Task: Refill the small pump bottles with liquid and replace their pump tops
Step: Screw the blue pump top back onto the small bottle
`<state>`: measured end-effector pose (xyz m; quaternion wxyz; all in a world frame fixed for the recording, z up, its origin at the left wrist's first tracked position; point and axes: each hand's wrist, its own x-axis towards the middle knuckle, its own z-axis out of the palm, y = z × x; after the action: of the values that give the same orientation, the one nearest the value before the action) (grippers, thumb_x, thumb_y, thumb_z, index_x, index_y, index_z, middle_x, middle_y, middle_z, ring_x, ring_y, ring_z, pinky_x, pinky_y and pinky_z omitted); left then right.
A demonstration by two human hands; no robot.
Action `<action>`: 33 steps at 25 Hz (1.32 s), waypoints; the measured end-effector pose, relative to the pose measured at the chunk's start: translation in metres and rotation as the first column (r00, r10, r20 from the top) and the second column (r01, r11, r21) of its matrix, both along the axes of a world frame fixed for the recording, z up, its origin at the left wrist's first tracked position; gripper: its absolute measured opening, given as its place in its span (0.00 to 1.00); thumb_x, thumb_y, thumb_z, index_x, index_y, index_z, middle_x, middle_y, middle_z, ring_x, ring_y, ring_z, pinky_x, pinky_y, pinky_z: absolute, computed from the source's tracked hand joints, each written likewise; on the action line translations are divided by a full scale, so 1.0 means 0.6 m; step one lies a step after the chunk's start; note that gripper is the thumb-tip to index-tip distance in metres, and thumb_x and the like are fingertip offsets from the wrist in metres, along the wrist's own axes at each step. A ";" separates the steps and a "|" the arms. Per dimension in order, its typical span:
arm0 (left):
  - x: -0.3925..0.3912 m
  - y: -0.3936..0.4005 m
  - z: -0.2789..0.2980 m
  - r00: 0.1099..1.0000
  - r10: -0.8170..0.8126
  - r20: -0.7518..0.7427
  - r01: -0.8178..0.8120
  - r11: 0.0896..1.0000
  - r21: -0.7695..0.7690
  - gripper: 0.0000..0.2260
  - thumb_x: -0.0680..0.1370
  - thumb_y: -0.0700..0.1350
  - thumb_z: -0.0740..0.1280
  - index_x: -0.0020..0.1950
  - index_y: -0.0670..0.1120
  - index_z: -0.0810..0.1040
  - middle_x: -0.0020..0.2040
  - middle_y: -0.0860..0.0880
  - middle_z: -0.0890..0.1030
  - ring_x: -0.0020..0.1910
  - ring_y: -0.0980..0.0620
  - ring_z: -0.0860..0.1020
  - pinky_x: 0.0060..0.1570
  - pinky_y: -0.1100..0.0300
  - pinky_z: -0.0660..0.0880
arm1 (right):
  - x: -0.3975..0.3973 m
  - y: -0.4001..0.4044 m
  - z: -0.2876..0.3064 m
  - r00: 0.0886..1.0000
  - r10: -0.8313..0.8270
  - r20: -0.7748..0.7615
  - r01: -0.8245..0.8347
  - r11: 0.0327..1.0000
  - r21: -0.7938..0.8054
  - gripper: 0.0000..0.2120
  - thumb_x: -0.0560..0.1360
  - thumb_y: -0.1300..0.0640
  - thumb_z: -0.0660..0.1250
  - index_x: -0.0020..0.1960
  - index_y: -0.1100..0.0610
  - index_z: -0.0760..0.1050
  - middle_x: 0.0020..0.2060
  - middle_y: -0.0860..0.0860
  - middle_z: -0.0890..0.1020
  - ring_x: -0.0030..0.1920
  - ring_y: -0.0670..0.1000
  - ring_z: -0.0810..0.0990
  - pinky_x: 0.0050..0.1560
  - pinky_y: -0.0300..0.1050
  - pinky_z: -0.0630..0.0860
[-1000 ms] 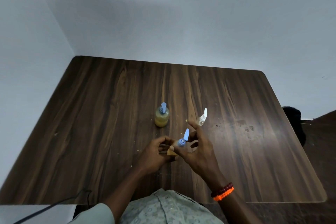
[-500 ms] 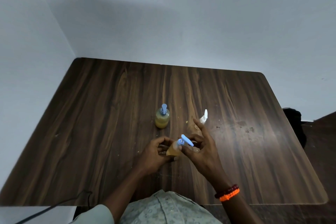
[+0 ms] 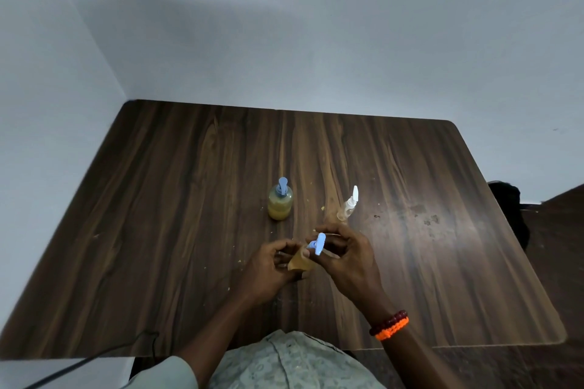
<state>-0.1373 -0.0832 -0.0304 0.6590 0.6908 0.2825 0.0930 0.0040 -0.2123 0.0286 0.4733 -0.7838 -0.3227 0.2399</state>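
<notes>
A small bottle of amber liquid (image 3: 300,262) is held just above the table's near middle. My left hand (image 3: 268,265) grips its body from the left. My right hand (image 3: 344,257) pinches its blue pump top (image 3: 318,243) at the neck. Farther back stands a second bottle (image 3: 280,204) full of yellow liquid with a blue pump on it. To its right a clear, nearly empty bottle (image 3: 347,207) with a white pump top stands upright.
The dark wooden table (image 3: 158,215) fills the view, with walls behind and to the left. Stains and crumbs mark its right half. A black cable (image 3: 94,357) runs off the near left edge. A dark object (image 3: 508,202) sits beyond the right edge.
The blue pump head has turned in my right fingers, from pointing right to pointing up and away. Both hands stay on the bottle in about the same place.
</notes>
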 end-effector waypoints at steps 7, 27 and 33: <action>0.025 -0.028 -0.013 0.992 0.125 0.015 -0.126 0.992 0.021 0.19 0.73 0.39 0.79 0.58 0.59 0.84 0.55 0.59 0.87 0.56 0.60 0.84 0.48 0.66 0.83 | 0.009 0.010 -0.017 0.994 -0.096 0.059 0.095 0.995 0.022 0.20 0.68 0.58 0.85 0.55 0.56 0.81 0.45 0.47 0.89 0.46 0.39 0.89 0.48 0.37 0.86; 0.287 -0.002 -0.056 0.804 0.584 -0.116 -0.510 0.776 0.372 0.04 0.79 0.35 0.70 0.52 0.38 0.84 0.47 0.41 0.87 0.48 0.41 0.85 0.50 0.44 0.81 | 0.170 0.134 -0.126 0.985 -0.029 0.169 0.061 0.980 -0.190 0.09 0.77 0.64 0.70 0.52 0.57 0.87 0.38 0.54 0.88 0.40 0.57 0.85 0.86 0.60 0.43; 0.302 0.010 -0.062 0.797 0.586 -0.146 -0.501 0.777 0.382 0.06 0.79 0.34 0.69 0.54 0.36 0.84 0.49 0.39 0.87 0.49 0.40 0.85 0.50 0.44 0.81 | 0.190 0.147 -0.139 0.995 0.058 0.081 -0.038 0.973 -0.227 0.16 0.74 0.68 0.68 0.58 0.57 0.85 0.45 0.54 0.89 0.48 0.55 0.86 0.83 0.68 0.54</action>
<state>0.0442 -0.0770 -0.0673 0.4381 0.6831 0.5348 0.2354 0.1178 -0.1242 -0.0549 0.3609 -0.8340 -0.3327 0.2519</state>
